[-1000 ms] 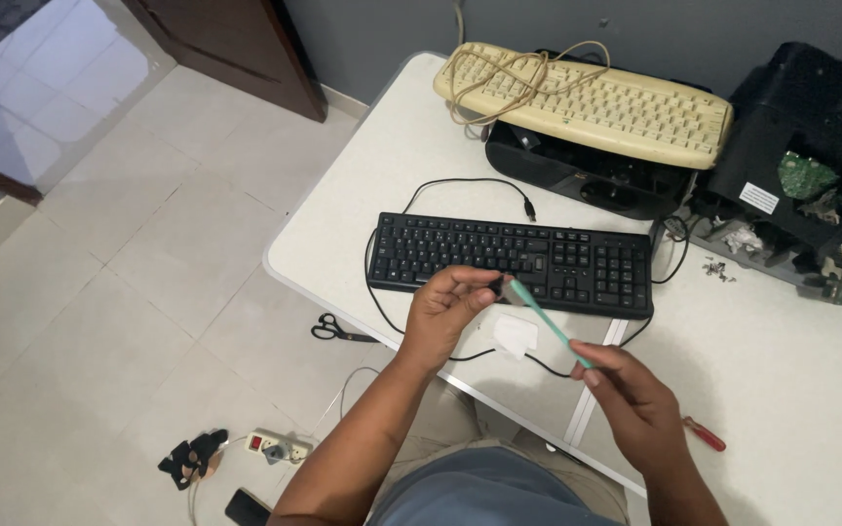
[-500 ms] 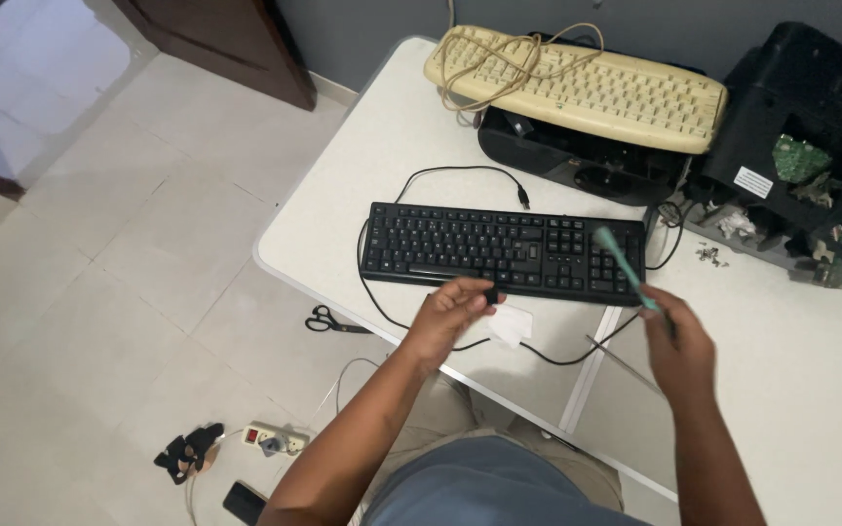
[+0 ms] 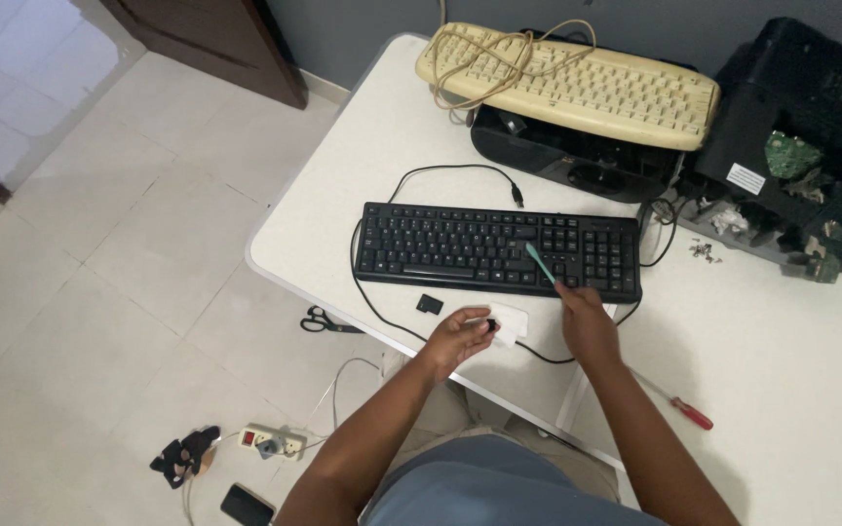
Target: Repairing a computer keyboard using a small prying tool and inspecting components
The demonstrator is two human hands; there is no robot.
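**Brush swings back down onto the keys**

Since half a second ago, the slim teal plastic brush (image 3: 541,263) has dropped from beside the black wired keyboard (image 3: 496,250) to rest its tip on the keys. Light and stiff, it seems best pinched low on its handle, as the right hand (image 3: 585,321) grips it. Left hand (image 3: 460,336) pinches a small black keycap (image 3: 490,322) above the white desk (image 3: 382,146); a loose black keycap (image 3: 429,304) lies nearby

1. Beige keyboard (image 3: 577,83) w/ cord coiled on top, lying on a black device (image 3: 567,161).
2. Opened black machine (image 3: 811,146), green circuit board (image 3: 791,154) showing.
3. Red-handled screwdriver (image 3: 679,407) on white table (image 3: 382,146).
4. Floor: scissors (image 3: 322,320), power strip (image 3: 270,441), phone (image 3: 246,505).
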